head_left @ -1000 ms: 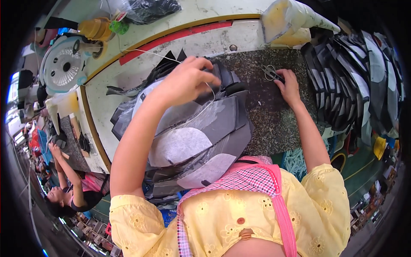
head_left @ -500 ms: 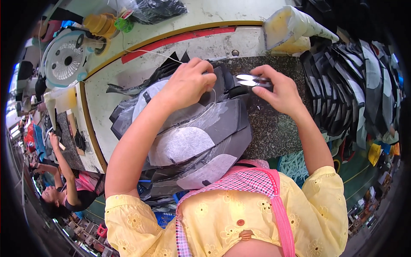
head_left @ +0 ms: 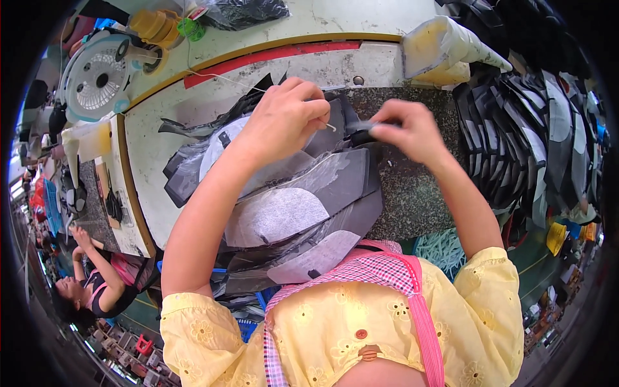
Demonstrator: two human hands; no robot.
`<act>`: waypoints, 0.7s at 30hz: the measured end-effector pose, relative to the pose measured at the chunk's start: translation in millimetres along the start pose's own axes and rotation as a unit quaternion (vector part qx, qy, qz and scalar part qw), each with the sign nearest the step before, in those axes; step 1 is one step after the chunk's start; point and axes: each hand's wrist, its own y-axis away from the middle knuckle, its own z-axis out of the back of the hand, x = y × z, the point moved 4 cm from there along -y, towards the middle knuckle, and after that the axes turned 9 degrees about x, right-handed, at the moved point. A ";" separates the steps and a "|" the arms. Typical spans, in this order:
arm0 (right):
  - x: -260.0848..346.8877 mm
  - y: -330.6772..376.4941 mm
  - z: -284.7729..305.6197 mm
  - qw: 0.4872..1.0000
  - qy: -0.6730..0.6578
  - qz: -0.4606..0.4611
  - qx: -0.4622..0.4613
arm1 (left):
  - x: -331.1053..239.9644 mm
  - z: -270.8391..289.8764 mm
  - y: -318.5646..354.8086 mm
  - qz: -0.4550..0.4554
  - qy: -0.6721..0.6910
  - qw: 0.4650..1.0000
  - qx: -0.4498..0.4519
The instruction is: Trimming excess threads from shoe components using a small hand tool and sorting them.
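Two bare forearms come up from the lower edge over a pile of cut pieces. On the left, the left hand [head_left: 284,119] is bent at the wrist, knuckles up, its fingers curled down and pinching a thin pale thread [head_left: 329,126] against the top of the pile. To its right, the right hand [head_left: 412,132] is turned inward, thumb and fingers clenched on small scissors [head_left: 361,132], whose dark tip points toward the left hand; the thread's free end lies just beside that tip.

Under both hands lies the stack of dark grey fabric pieces [head_left: 335,187], fanned out and overlapping, several of them showing rounded white lining patches [head_left: 277,216]. The stack reaches from the middle of the bench down to the person's pink checked apron [head_left: 361,271], worn over a yellow shirt.

Leftmost stands a white fan [head_left: 97,77], with yellow spools [head_left: 151,26] behind it. The pale worktable [head_left: 161,148] has a red strip [head_left: 271,55] along its far edge and carries a speckled dark stone slab [head_left: 412,193] beneath the right hand. A cream wedge-shaped block [head_left: 445,45] sits at the slab's far side. Right of it, rows of dark shaped pieces [head_left: 516,135] lie fanned like scales. At the lower left, another person [head_left: 97,290] sits at a neighbouring bench.
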 end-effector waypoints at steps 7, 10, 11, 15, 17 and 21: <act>50.0 -24.9 0.8 0.765 -0.556 0.297 0.131 | -54.4 39.3 6.0 0.047 -0.035 0.975 -0.216; 66.1 -35.5 -23.3 0.812 -0.479 0.260 0.208 | -62.1 47.6 19.4 0.115 0.087 0.942 -0.304; 62.4 -32.4 -18.7 0.813 -0.480 0.262 0.203 | -57.8 45.7 22.8 0.149 0.090 0.943 -0.284; 32.7 -8.8 -6.5 0.942 -0.266 0.189 0.076 | -39.7 9.8 44.8 0.226 0.129 0.946 -0.194; -11.8 38.1 11.2 0.970 -0.223 0.100 -0.001 | -73.0 10.2 49.5 0.216 0.093 0.970 -0.068; -160.6 187.3 63.7 0.981 -0.041 -0.100 -0.164 | -87.3 -8.6 35.3 0.161 -0.099 0.982 0.010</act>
